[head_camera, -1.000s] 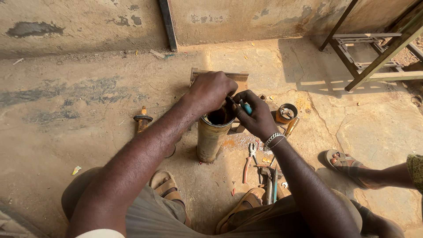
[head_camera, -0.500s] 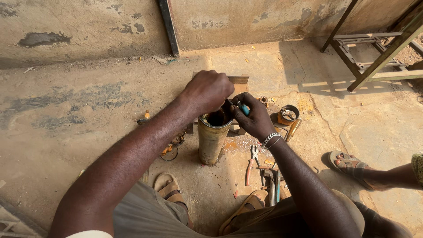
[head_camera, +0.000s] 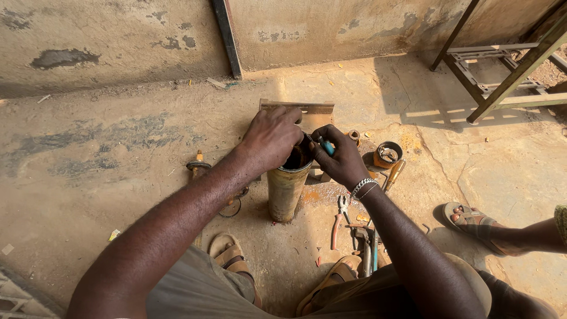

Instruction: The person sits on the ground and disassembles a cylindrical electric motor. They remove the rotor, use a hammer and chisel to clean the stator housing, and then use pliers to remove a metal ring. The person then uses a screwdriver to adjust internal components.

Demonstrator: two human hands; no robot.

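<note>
Item: upright metal cylinder (head_camera: 286, 190), dull brass-yellow, rust-streaked and dented, standing on the concrete floor (head_camera: 118, 177) between the person's sandalled feet. Long axis vertical; the open dark mouth faces up, directly beneath both hands.

Left hand (head_camera: 270, 139): clenched over the near-left rim of the cylinder, fingers curled down across the mouth; what lies under the palm is hidden. This hand is the nearer of the two, touching the rim.

Right hand (head_camera: 341, 159): grip closed on a slim blue-handled tool (head_camera: 325, 146), its tip angled down and left into the cylinder's opening. A metal chain bracelet (head_camera: 363, 188) circles the wrist.

Surroundings: red-handled pliers (head_camera: 338, 220) and further hand tools (head_camera: 367, 242) on the floor just right of the cylinder; a small round tin (head_camera: 387, 155) of parts and a wooden-handled screwdriver (head_camera: 394, 175) beyond; a flat metal bracket (head_camera: 313, 112) behind; another person's sandalled foot (head_camera: 472, 220) at right.
</note>
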